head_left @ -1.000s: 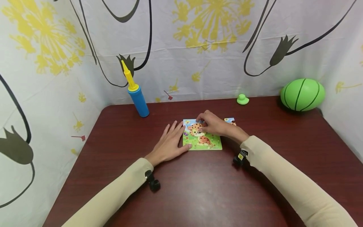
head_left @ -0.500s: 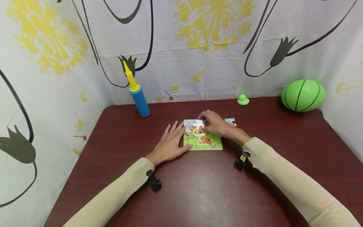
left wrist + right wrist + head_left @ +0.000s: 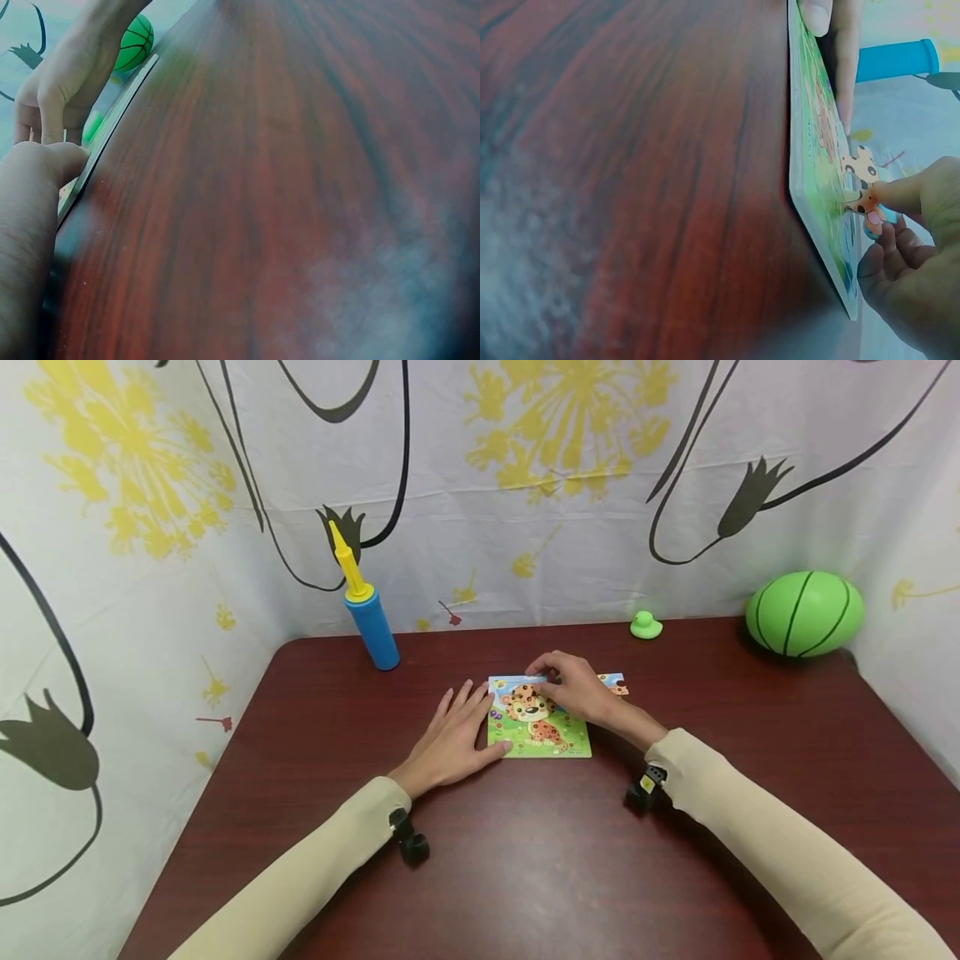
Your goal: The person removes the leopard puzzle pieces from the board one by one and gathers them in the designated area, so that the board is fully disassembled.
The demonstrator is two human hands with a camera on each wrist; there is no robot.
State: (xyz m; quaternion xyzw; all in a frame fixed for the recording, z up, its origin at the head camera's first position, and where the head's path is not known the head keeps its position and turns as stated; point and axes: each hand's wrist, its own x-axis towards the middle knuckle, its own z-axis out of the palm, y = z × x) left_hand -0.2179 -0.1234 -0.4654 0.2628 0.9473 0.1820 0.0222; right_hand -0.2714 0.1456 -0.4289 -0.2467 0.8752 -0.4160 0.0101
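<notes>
Fingers of the right hand (image 3: 576, 689) pinch a thin orange, black-spotted jigsaw piece (image 3: 865, 196), tilted over the far half of the square green-and-blue leopard puzzle board (image 3: 537, 727), contact unclear; left hand (image 3: 452, 739) spread at its left edge.

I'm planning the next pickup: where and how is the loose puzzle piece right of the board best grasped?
Probably pinch the loose puzzle piece by its notched right edge, coming from above and the right: it looks flat on the table, and the right hand hides its lower left.
</notes>
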